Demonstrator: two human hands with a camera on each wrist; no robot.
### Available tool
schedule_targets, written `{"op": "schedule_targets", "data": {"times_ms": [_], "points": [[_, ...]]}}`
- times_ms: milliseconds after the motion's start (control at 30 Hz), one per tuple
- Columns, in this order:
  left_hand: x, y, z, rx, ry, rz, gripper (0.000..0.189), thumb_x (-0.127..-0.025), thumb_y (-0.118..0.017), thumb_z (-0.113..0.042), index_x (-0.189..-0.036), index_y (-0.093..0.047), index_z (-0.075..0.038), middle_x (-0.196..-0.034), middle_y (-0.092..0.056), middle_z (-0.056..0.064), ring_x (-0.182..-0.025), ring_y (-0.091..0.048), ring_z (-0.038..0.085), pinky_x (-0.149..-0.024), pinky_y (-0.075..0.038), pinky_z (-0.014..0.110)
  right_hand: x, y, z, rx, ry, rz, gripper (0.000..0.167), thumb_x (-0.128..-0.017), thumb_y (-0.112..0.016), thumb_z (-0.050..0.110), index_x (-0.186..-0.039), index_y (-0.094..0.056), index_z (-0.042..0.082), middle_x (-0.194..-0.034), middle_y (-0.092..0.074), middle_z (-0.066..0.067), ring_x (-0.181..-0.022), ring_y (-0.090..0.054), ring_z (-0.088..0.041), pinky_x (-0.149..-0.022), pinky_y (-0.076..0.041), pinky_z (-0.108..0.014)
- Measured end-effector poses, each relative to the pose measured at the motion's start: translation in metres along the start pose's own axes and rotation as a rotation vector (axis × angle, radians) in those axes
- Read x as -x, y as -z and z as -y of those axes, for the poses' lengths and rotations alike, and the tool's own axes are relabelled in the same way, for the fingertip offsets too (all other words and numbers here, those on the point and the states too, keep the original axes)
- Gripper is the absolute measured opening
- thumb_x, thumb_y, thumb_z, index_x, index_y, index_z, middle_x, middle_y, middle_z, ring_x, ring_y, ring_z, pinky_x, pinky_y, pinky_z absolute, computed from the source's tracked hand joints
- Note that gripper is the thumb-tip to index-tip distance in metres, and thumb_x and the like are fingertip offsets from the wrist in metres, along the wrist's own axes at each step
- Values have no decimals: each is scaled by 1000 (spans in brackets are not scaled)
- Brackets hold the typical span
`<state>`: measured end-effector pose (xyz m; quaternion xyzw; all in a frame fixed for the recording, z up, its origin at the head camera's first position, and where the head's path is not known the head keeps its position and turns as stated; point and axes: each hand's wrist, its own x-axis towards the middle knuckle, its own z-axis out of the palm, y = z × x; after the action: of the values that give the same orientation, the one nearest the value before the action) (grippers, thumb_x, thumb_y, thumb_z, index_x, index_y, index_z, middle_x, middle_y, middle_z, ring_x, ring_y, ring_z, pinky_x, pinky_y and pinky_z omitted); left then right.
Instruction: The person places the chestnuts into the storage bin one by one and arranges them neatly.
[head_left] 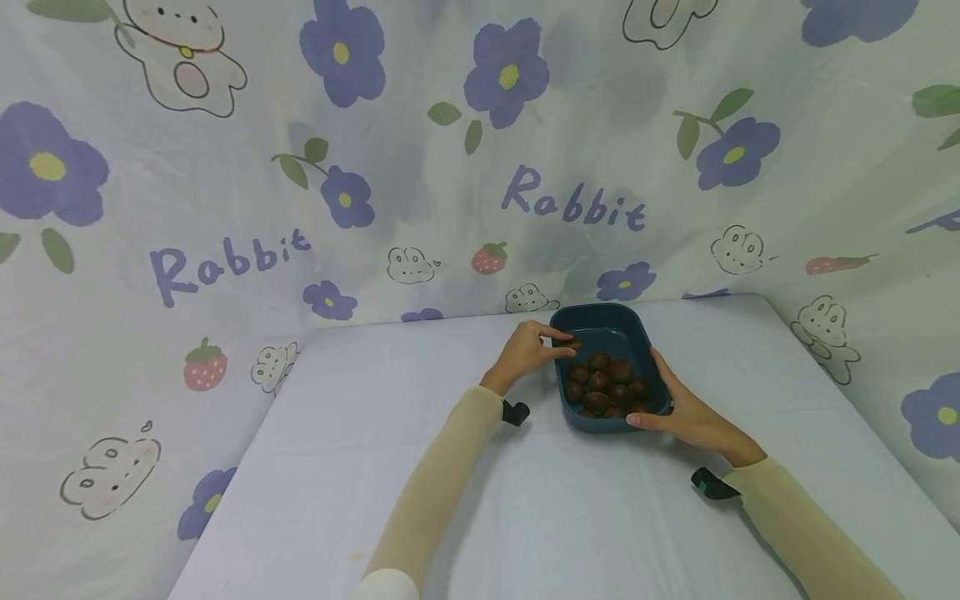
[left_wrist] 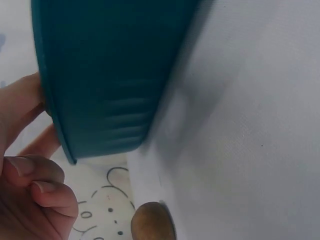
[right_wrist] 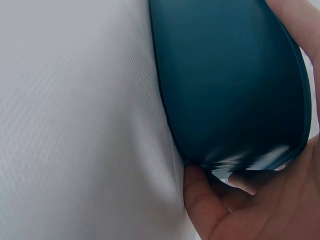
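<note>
A deep teal plastic box (head_left: 588, 428) with rounded corners stands on the table, and a heap of round, dark brown nut-like things (head_left: 598, 381) fills its near half. Over the box's left rim, my left hand (head_left: 525, 352) pinches a brown nut-like thing (head_left: 573, 342) between thumb and fingers. My right hand (head_left: 690, 415) grips the box at its near right corner, thumb on the near side and fingers along the right wall. In the right wrist view, fingers (right_wrist: 200, 192) press the box's outer wall. A brown rounded thing (left_wrist: 152, 222) shows low in the left wrist view.
White cloth covers the table (head_left: 360, 433). Behind it hangs a pale curtain (head_left: 420, 167) printed with purple flowers, rabbits and strawberries, close to the box's far side. A dark camera mount sits at each wrist.
</note>
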<state>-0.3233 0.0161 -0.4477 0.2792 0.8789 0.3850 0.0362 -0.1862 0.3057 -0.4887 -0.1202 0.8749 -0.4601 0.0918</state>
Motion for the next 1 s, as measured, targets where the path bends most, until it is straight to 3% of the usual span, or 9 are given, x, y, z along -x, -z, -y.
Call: {"op": "schedule_targets", "data": {"times_ms": [100, 167, 267, 367, 467, 1000], "points": [[-2, -3, -2, -68, 17, 26, 31, -87, -83, -36, -115, -81, -20, -118, -75, 4, -75, -48, 12, -65, -40, 21, 1, 0, 1, -3, -4, 4, 124, -90, -78, 39, -163, 21, 29, -174, 14, -17, -156, -1, -58, -111, -17, -84], [-5, -5, -4, -105, 32, 44, 31, -88, -83, -36, -114, -81, -22, -118, -76, 2, -75, -46, 9, -63, -38, 21, 1, 0, 2, -8, -4, 6, 124, -90, -78, 39, -163, 21, 31, -174, 15, -16, -156, -1, -58, -111, -17, -84], [-8, -8, -10, -146, 62, 65, 29, -86, -85, -33, -112, -82, -22, -116, -77, 0, -80, -55, 9, -66, -44, 22, 1, 0, 2, -11, -7, 9, 124, -90, -78, 39, -163, 22, 32, -174, 16, -15, -156, 0, -58, -111, -17, -85], [-11, -11, -14, -186, 84, 81, 27, -85, -87, -31, -110, -82, -22, -121, -77, -2, -101, -66, 11, -79, -54, 27, 1, -1, 2, -12, -2, 8, 124, -90, -78, 39, -163, 21, 30, -174, 16, -16, -156, 0, -58, -111, -16, -84], [-13, -15, -17, -241, 106, 106, 26, -85, -87, -33, -109, -82, -24, -121, -77, -5, -111, -68, 13, -87, -57, 31, 0, -2, 3, -10, 4, 8, 124, -90, -78, 39, -163, 21, 28, -174, 15, -16, -156, 0, -58, -111, -16, -84], [-17, -18, -28, -313, 182, 184, 28, -85, -84, -38, -111, -81, -26, -126, -76, -5, -118, -69, 17, -96, -57, 39, 0, -2, 2, -18, -15, 9, 123, -91, -76, 41, -163, 23, 30, -173, 17, -15, -157, 3, -57, -111, -13, -85]]}}
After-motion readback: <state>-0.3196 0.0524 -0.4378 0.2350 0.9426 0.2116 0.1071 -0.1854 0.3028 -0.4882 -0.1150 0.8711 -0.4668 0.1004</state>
